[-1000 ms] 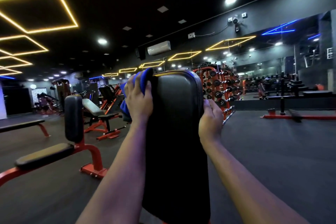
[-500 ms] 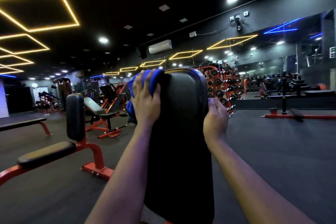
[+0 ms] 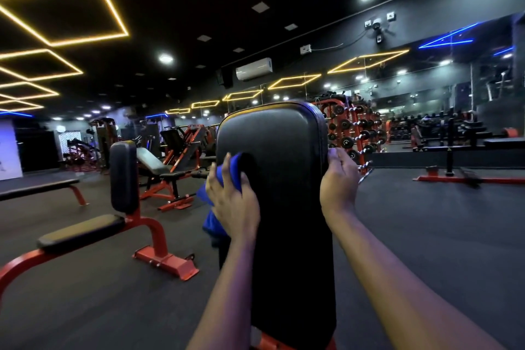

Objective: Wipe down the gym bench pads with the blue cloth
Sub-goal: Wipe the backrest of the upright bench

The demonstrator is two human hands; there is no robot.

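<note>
An upright black bench back pad (image 3: 287, 167) stands right in front of me. My left hand (image 3: 231, 202) presses the blue cloth (image 3: 217, 179) against the pad's left edge, about a third of the way down from its top. Part of the cloth hangs below my hand beside the pad. My right hand (image 3: 339, 179) grips the pad's right edge at about the same height, fingers curled round its side. The pad's top is bare.
A red-framed bench (image 3: 85, 231) with black seat and upright pad stands to my left. Further back are a flat bench (image 3: 39, 190), an incline bench (image 3: 159, 167) and a dumbbell rack (image 3: 352, 131). Dark rubber floor spreads on the right.
My left hand has slid the blue cloth down from the pad's top left corner along its left edge. My right hand stays gripping the right edge.
</note>
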